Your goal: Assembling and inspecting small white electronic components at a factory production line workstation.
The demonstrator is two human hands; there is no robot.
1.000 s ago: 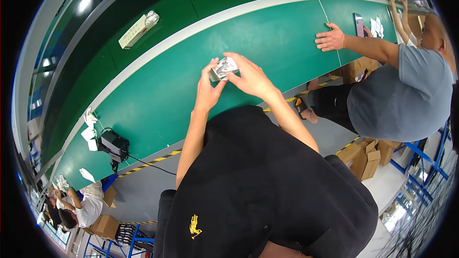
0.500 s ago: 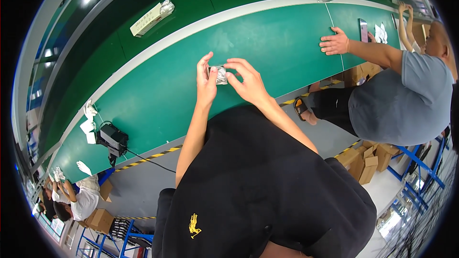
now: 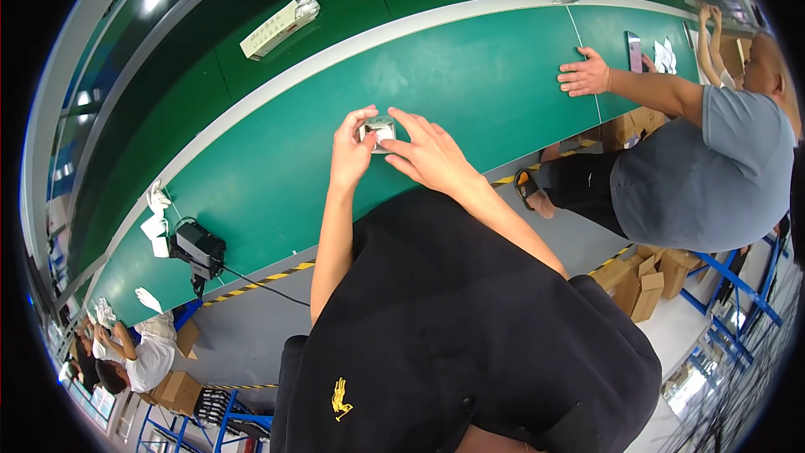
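Over the green tabletop (image 3: pixel 277 159) I have a small, squarish clear case (image 3: pixel 381 125) with something pale and shiny inside. My left hand (image 3: pixel 350 149) grips its left side, the thumb reaching over onto the case. From the other side my right hand (image 3: pixel 429 151) closes round it, its fingers at the far right corner and its thumb near the close edge. The fingers cover parts of the case, and its contents are too small to name.
At the left of the table lie a black device with a cable (image 3: pixel 199 243) and a white box (image 3: pixel 155 235). Beyond the pale rail is a power strip (image 3: pixel 277 29). A person in grey (image 3: pixel 729 159) sits at the right, one hand on the table near a phone (image 3: pixel 634 52).
Both hands have drawn closer round the clear case. The right hand has moved slightly left and down over it, and the left thumb presses lower on it.
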